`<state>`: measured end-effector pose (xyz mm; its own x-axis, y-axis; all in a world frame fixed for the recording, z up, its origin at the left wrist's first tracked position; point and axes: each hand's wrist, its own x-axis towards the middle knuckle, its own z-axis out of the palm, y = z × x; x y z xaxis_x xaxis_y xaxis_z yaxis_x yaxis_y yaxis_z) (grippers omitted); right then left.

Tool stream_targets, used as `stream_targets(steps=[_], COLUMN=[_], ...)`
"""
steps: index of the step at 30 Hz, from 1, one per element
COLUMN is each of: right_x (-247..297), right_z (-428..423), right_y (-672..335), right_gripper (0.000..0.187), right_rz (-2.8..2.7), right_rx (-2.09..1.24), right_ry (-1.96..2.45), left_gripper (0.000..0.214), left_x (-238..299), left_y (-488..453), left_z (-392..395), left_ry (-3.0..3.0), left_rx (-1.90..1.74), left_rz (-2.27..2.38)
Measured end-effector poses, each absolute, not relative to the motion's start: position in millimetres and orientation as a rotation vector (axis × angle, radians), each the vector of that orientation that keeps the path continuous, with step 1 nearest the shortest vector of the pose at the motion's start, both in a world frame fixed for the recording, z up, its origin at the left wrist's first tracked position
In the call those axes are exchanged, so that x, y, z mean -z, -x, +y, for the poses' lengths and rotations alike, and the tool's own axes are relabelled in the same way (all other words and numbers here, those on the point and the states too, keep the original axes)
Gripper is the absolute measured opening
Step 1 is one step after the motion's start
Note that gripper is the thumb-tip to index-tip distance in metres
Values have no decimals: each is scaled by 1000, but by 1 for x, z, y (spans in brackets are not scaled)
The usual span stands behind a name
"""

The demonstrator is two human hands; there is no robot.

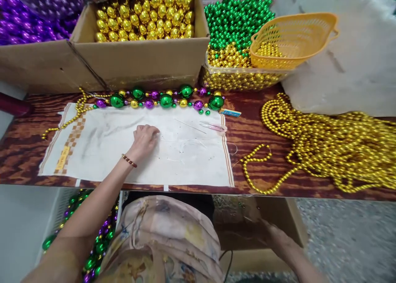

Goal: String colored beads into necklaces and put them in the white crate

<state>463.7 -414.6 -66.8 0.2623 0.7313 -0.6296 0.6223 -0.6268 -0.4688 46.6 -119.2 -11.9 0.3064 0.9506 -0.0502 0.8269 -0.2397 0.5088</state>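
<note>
My left hand (144,138), with a beaded bracelet at the wrist, rests on a white towel (108,159) with its fingers curled together. Fine clear thread (193,141) lies on the cloth just right of its fingertips; whether they pinch the thread I cannot make out. A long thin needle (190,126) and a pair of small metal snips (213,127) lie farther right. My right hand (269,233) is low, below the table edge, over an open cardboard box (256,256); motion smears its fingers. Along the towel's back edge runs a bead garland (166,101) in green, purple and gold.
Cardboard boxes of purple beads (18,19) and gold beads (148,15) stand behind. A bin of green beads (238,19) holds a yellow basket (297,39). Gold bead strands (346,151) are heaped at right. Below left is a crate of mixed beads (100,246).
</note>
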Motion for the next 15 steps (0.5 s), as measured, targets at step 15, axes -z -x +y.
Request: stream_targets(steps=[15], right_x=[2], right_z=[-139], right_y=[-229], right_gripper=[25], right_rz=[-2253], right_rx=[-892], right_ry=[1528], left_gripper=[12], left_x=[-11], left_y=[-65], left_z=[-82], left_ry=[-2250], left_rx=[-589], left_rz=[1351])
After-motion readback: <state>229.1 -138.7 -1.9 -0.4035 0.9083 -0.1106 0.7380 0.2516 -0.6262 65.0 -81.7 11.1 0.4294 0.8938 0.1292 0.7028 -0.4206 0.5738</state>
